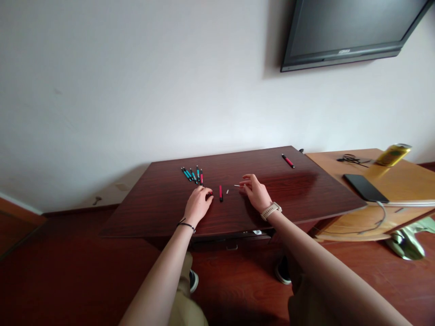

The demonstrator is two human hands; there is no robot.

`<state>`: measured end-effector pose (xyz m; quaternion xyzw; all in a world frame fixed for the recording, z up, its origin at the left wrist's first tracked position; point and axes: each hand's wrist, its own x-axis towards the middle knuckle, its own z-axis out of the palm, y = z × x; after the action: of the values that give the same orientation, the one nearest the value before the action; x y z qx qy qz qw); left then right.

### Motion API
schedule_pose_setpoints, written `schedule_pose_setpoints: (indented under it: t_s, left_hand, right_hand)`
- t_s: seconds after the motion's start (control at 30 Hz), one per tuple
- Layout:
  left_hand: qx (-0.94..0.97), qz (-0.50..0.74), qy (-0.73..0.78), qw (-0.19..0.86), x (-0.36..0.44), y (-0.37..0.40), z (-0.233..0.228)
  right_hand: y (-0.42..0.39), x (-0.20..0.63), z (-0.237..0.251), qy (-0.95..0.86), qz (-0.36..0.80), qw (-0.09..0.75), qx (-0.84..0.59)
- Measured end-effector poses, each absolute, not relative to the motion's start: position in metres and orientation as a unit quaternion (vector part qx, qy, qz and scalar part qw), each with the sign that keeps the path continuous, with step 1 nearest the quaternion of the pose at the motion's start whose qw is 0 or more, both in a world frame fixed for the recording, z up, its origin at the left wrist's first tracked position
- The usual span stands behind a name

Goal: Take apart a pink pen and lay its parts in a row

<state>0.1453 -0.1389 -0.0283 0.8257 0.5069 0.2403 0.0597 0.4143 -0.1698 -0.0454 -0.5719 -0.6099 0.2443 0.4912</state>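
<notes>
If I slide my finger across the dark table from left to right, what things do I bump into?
bunch of pens → left hand → short red piece → tiny white bit → right hand → lone red pen

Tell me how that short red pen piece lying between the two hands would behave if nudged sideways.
The red pen piece looks round and slim, so it would probably roll on the glossy dark desk. It seems rigid and light, likely skidding at a slight touch. Lying between the left hand and right hand, it is thin enough to be fiddly to pinch.
</notes>
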Motion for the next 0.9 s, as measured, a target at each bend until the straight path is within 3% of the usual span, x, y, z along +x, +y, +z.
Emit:
schedule_pose_setpoints:
  t_s: [0.43,0.9]
  left_hand:
    - [0.795,0.267,0.541,0.055,0.162,-0.132,-0.027]
    - [0.893,0.18,0.412,-0.023,0.203,-0.153,-0.021]
  right_hand:
    - [-0.162,0.41,-0.044,-0.663,0.145,0.401,-0.616]
    - [-0.159,0.407,-0.045,-0.677,0.195,0.391,-0.593]
